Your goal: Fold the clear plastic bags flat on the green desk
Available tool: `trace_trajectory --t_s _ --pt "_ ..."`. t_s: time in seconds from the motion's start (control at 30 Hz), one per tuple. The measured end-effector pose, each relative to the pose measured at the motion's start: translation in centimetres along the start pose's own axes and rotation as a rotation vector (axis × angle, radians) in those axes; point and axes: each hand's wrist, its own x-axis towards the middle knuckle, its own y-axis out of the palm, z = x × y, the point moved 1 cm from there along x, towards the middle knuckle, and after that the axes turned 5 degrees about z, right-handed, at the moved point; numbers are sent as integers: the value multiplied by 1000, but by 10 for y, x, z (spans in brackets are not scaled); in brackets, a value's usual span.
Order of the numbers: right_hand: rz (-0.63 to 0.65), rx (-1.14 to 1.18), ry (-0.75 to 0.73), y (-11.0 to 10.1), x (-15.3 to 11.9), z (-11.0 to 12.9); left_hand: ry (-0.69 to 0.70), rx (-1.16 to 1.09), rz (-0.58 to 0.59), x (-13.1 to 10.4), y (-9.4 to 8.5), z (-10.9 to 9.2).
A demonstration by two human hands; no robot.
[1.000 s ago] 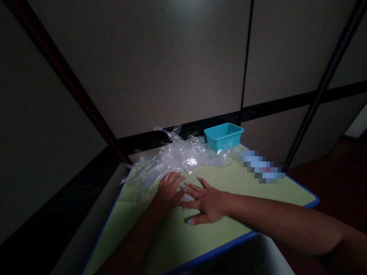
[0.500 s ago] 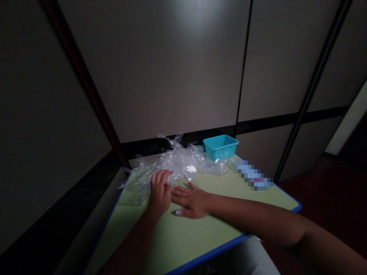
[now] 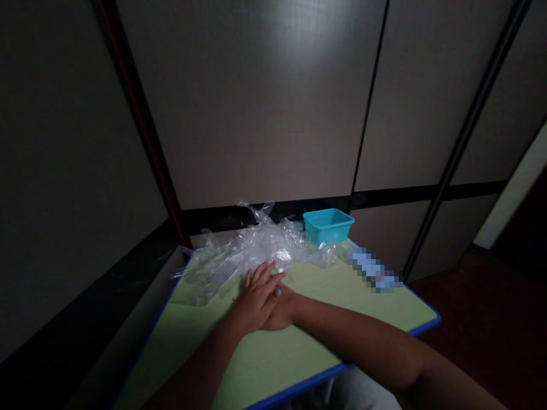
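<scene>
My left hand [image 3: 258,299] lies on top of my right hand, its fingers spread and holding nothing. Beneath it, my right hand [image 3: 282,310] rests on the green tabletop [image 3: 265,364]; most of its fingers are covered by the left. Just beyond my fingertips is a loose heap of crumpled clear plastic [image 3: 267,242], spread over the far left part of the table.
A turquoise plastic basket [image 3: 328,228] stands at the table's far edge, right of the plastic. Closer on the right lies a pale blue, pixelated item [image 3: 374,270]. Cabinet panels [image 3: 269,114] rise behind the table, which has a blue rim.
My left hand has moved right onto my right hand and its fingers have spread. Earlier the hands lay side by side, with the right hand's fingers in view. The camera view has shifted slightly.
</scene>
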Motion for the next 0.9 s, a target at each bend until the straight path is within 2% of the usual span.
trace_trajectory --t_s 0.23,0.33,0.43,0.53,0.6,0.67,0.73,0.9 --pt "30 -119 -20 -18 -3 12 -93 6 -30 1 0 -5" --pt "36 -150 -4 -24 -5 17 -94 23 -47 2 -4 -7" --pt "70 -144 3 -31 -8 14 -125 78 -132 4 -13 -5" --pt "94 -112 49 -45 -14 1 -293 165 -293 5 -22 0" --pt "101 -92 146 -55 -23 -13 -413 221 -336 6 -23 3" --pt "123 -94 230 -60 -34 -25 -475 260 -261 5 -19 3" --pt "165 -70 268 -59 -44 -33 -494 282 -111 2 -10 1" --pt "195 29 338 -44 -55 -34 -488 285 216 -9 6 -5"
